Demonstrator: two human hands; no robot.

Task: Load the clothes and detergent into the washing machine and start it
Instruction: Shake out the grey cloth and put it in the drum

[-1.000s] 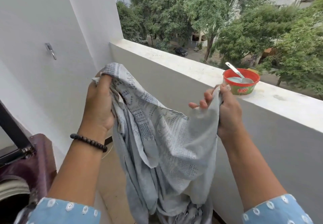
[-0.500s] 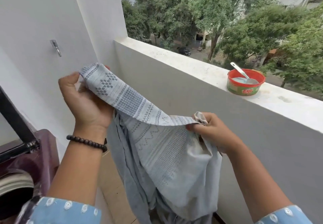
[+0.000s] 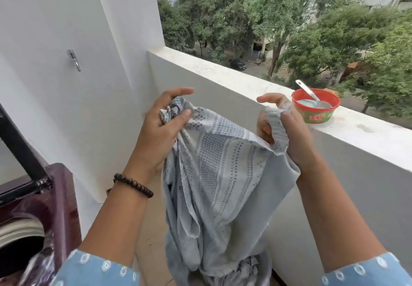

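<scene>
grey patterned cloth held up between both hands, washing machine drum low on the left

left hand bunches one corner, nearer the drum; right hand pinches the other; cloth hangs lengthwise down

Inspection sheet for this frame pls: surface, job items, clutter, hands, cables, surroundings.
Surface: white parapet ledge, faint stains.
Job's things: grey patterned cloth held up, hanging to the floor; maroon washing machine, lid up, drum open; red Exo tub with spoon on the ledge.
Clutter: nothing seen.
Grippers: left hand grips a bunched corner; right hand grips the other edge.
Cables: nothing seen.
Surroundings: wall hook; trees and a parked car below.
</scene>
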